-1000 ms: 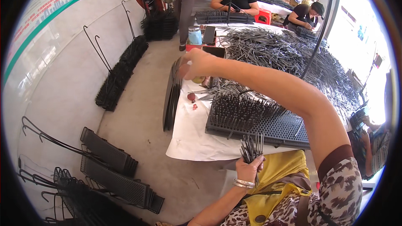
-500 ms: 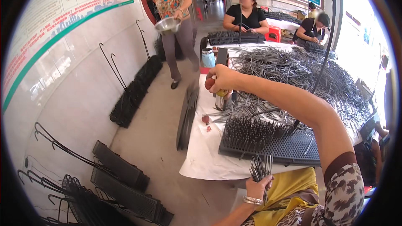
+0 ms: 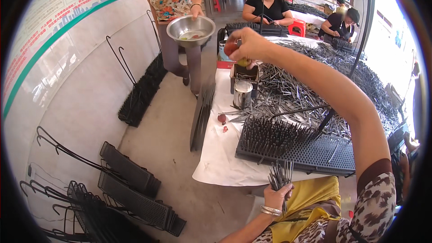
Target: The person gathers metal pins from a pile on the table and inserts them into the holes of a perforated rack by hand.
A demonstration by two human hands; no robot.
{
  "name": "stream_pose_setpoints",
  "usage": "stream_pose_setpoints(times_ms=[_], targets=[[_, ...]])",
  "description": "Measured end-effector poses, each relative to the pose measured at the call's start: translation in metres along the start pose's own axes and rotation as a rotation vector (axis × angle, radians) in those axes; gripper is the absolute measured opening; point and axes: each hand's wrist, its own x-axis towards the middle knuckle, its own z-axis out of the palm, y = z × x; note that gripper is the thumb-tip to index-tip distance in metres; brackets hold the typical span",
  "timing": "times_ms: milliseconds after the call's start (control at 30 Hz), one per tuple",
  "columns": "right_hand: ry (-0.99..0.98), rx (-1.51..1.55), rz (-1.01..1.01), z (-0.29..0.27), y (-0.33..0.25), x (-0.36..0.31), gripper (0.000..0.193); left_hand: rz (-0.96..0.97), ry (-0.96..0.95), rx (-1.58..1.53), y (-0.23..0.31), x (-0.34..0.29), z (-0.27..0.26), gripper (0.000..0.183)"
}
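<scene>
My right hand (image 3: 253, 48) reaches out over the far left of the table, its fingers closed around a round red fruit (image 3: 231, 47) and a yellow-green fruit (image 3: 243, 62). Low by my lap, my left hand (image 3: 275, 197) grips a bundle of thin dark rods (image 3: 281, 173). Just beyond that hand lies a black perforated tray (image 3: 335, 156), with many rods standing upright in its left part. Left of my right hand, a person holds out a metal bowl (image 3: 177, 26) with a few small pieces in it.
A big heap of loose dark rods (image 3: 310, 76) covers much of the table. A metal can (image 3: 243, 93), a small box (image 3: 237, 83) and red fruit scraps (image 3: 222, 118) lie near its left edge. Black racks (image 3: 135, 200) with hooked rods line the left wall. Co-workers sit beyond.
The person with the bowl has come closer and holds it further forward. My right hand has risen, away from the metal can, with the fruits still in it. My left hand stays put.
</scene>
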Motion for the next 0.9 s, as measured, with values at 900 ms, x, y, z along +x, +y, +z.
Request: stream_pose_setpoints(times_ms=[900], targets=[[0.287, -0.406, -0.618, -0.029, 0.032, -0.014, 0.022, -0.067, 0.091, -0.012, -0.002, -0.001, -0.001, 0.009]])
